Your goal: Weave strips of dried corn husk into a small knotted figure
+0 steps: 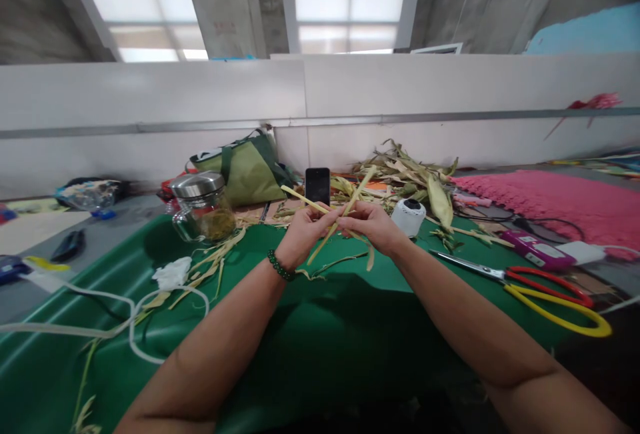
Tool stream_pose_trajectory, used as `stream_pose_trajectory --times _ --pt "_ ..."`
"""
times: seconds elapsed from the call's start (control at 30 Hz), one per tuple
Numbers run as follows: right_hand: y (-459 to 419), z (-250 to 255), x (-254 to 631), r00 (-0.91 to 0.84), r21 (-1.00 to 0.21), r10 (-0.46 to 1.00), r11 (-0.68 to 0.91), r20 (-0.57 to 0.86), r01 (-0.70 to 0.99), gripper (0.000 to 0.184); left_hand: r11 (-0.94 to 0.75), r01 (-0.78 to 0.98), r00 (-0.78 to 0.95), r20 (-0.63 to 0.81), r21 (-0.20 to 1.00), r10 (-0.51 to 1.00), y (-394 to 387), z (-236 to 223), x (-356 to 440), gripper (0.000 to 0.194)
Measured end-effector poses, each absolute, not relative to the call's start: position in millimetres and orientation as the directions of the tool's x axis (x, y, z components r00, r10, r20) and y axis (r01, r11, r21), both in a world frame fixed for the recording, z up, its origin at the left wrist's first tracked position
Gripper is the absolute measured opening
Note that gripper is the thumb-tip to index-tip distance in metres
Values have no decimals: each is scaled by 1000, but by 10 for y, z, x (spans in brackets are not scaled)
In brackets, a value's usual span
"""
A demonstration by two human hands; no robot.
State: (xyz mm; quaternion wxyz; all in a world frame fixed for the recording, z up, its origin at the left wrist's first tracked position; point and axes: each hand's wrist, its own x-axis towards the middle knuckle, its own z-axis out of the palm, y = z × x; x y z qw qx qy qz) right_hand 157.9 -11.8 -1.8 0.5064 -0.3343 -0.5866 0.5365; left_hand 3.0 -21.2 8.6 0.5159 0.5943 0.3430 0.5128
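Several pale yellow-green corn husk strips (363, 184) cross one another between my two hands, above the green table cover (350, 301). My left hand (306, 231), with a dark green bead bracelet (280, 265) at its wrist, pinches the strips near their crossing. From the other side my right hand (373, 224) grips them too, fingertips close to the left ones. Strip ends stick out above and below the fingers. How the strips are folded at the crossing is hidden by my fingers. Just behind my hands a black phone (317, 185) stands upright.
A glass jug (205, 211) and a green bag (255, 171) stand at the back left. Dried husks (407, 177) are heaped behind a white roll (409, 216). Large scissors (505, 275) and a purple power strip (539, 249) lie right; a white cord (100, 295) loops left.
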Motion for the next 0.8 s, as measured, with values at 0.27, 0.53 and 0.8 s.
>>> stream_pose_trajectory --times 0.27,0.53,0.8 --pt "-136 26 1547 -199 -982 969 117 145 -148 21 -207 -141 206 233 968 950 -223 131 23 30" --pt "-99 6 1563 -137 -981 977 149 166 -124 14 -218 -143 101 233 966 967 -247 76 86 22" --pt "-15 50 1813 -254 -943 926 314 279 113 25 -432 -37 -185 418 901 889 -6 218 -247 22"
